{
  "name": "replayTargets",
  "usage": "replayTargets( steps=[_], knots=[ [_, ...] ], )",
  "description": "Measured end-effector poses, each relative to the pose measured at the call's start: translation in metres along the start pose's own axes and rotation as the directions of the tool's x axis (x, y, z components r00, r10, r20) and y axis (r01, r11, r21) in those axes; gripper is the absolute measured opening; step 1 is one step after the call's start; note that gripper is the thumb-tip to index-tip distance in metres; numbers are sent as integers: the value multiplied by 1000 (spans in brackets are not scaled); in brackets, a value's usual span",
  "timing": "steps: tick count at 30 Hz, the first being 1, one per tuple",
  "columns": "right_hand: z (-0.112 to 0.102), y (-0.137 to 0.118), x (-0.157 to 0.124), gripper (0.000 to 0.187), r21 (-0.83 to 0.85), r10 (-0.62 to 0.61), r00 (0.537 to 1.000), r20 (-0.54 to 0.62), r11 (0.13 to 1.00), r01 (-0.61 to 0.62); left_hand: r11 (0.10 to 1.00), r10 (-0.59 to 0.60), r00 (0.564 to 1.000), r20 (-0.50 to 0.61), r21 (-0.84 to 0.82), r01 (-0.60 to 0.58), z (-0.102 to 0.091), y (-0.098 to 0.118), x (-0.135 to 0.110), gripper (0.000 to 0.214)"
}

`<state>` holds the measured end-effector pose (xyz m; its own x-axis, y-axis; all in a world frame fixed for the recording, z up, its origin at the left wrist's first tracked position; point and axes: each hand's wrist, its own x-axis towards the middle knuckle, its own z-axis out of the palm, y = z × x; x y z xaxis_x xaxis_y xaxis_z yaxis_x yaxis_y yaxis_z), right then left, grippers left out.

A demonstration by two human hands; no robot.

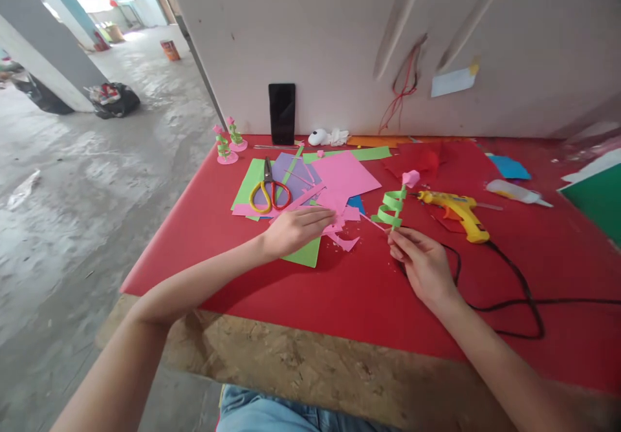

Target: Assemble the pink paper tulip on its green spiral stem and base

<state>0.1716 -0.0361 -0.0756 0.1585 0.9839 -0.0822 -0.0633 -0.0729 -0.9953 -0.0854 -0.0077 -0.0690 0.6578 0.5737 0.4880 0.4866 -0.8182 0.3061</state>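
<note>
My right hand (423,260) pinches the lower end of a paper flower (391,208), which stands upright with a pink bud on top and a green strip curling around its stem. Over the pink paper scraps (345,241) is my left hand (301,228), its fingers stretched out together and nothing seen in them; whether it touches the scraps I cannot tell. Scissors (269,193) with one yellow and one red handle lie on coloured sheets behind that hand. A yellow glue gun (456,211) rests just right of the flower. A larger pink sheet (347,176) lies beyond the scraps.
Two finished-looking paper flowers (227,154) stand on pink bases at the red table's (272,290) far left corner. A black phone (282,114) leans on the back panel. A glue bottle (518,193) lies at right. The glue gun's black cord (526,293) loops across the right side.
</note>
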Motion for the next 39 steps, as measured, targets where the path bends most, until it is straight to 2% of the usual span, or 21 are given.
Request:
replayTargets(
  steps=[4, 7, 11, 15, 17, 18, 19, 20, 21, 22, 24, 27, 31, 36, 39],
  knots=[
    [-6, 0, -2, 37, 21, 3, 1000, 16, 1000, -4, 995, -85, 995, 57, -53, 89, 33, -18, 39, 29],
    [-11, -4, -1, 35, 36, -10, 1000, 25, 999, 9, 979, -164, 982, 96, -108, 174, 40, -20, 53, 30],
    [-8, -17, 3, 32, 72, -34, 999, 36, 997, 31, 928, -271, 961, 61, -248, 277, 26, -12, 67, 32],
    [10, -45, 8, 30, 131, -69, 991, 118, 990, 53, 820, -365, 930, 50, -456, 346, 6, 5, 86, 36],
    [22, -63, 8, 31, 167, -84, 979, 187, 985, 53, 707, -439, 898, 35, -603, 370, -2, 16, 93, 45],
    [28, -71, 7, 31, 185, -92, 971, 220, 981, 51, 543, -504, 863, 41, -762, 353, -5, 22, 95, 44],
    [33, -79, 6, 31, 201, -100, 962, 252, 978, 49, 377, -522, 850, 68, -876, 302, -8, 28, 97, 42],
    [37, -86, 5, 31, 214, -109, 954, 280, 976, 48, 243, -491, 865, 103, -937, 250, -11, 34, 97, 41],
    [40, -92, 3, 31, 225, -117, 946, 303, 973, 48, 157, -457, 882, 112, -966, 204, -13, 39, 97, 42],
    [43, -96, 1, 30, 231, -123, 939, 323, 972, 48, 112, -435, 893, 116, -977, 182, -15, 43, 97, 44],
    [45, -99, -3, 28, 247, -131, 930, 343, 968, 45, 118, -443, 890, 108, -977, 178, -18, 48, 95, 47],
    [44, -97, -7, 23, 273, -129, 934, 333, 961, 36, 188, -478, 872, 104, -958, 217, -21, 51, 91, 48],
    [44, -92, -9, 21, 263, -143, 940, 310, 963, 60, 260, -400, 913, 82, -945, 199, -25, 55, 90, 43],
    [47, -90, -9, 12, 250, -155, 948, 279, 964, 84, 352, -435, 900, 39, -912, 210, -28, 59, 89, 35],
    [48, -88, -10, 10, 234, -169, 957, 235, 966, 113, 380, -416, 909, 11, -906, 185, -30, 61, 89, 32]
  ],
)
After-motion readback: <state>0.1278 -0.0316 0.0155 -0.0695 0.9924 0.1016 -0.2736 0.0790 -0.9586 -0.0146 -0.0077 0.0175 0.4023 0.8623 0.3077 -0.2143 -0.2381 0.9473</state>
